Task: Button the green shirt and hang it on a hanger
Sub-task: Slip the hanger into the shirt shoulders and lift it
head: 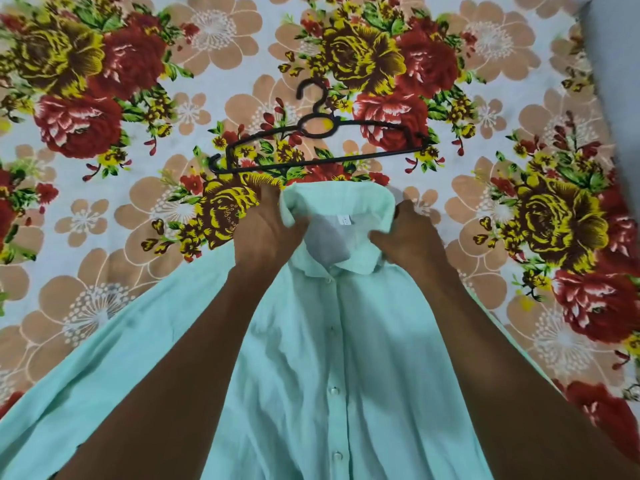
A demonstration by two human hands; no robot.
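Pale green button-front cotton shirt [332, 358] lies buttoned on floral bedsheet [104, 237]. Left hand [266, 233] and right hand [408, 237] each grip pinching the collar. Black plastic hanger [322, 147] just beyond collar, untouched.

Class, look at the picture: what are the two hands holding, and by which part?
Both the left hand and the right hand grip the green shirt at its collar, one on each side.
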